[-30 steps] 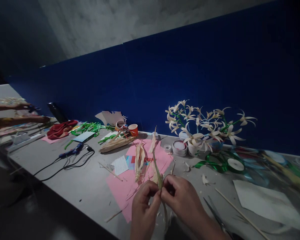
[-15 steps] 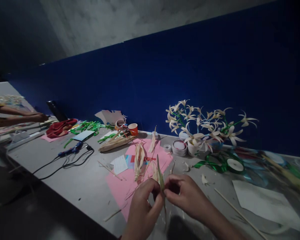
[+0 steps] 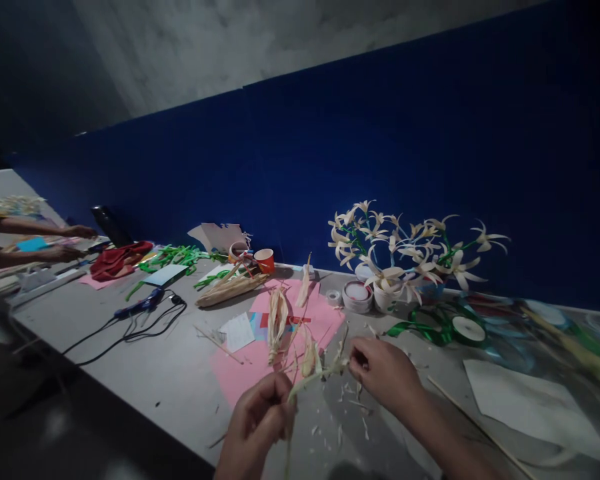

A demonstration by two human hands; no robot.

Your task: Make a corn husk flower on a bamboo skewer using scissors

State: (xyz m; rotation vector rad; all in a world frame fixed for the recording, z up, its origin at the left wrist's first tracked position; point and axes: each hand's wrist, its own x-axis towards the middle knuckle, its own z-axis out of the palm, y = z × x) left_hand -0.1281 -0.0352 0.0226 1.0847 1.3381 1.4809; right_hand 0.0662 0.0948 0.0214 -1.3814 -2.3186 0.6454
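My left hand [image 3: 260, 419], fingers closed, pinches one end of a narrow pale-green strip of corn husk [image 3: 306, 383]. The strip slants up to the right, and a thin tail hangs below the fingers. My right hand [image 3: 386, 375] is closed by the strip's far end; whether its fingertips grip anything is unclear. Behind the hands, dried husk pieces [image 3: 278, 320] lie on pink paper [image 3: 230, 373], one bundled at its lower end. Small husk scraps [image 3: 341, 433] dot the table between and below my hands.
White husk flowers [image 3: 390, 277] stand in a cup at the back right, beside tape rolls [image 3: 359, 297] and green ribbon [image 3: 425, 327]. A glue gun [image 3: 140, 303] with black cable lies left, near a red cloth [image 3: 117, 260]. Another person's hands [image 3: 65, 253] are at far left.
My hands have moved apart, the left one down and left, the right one slightly up and right. The upright husk piece between them now appears as a slanting strip. The co-worker's hands have separated.
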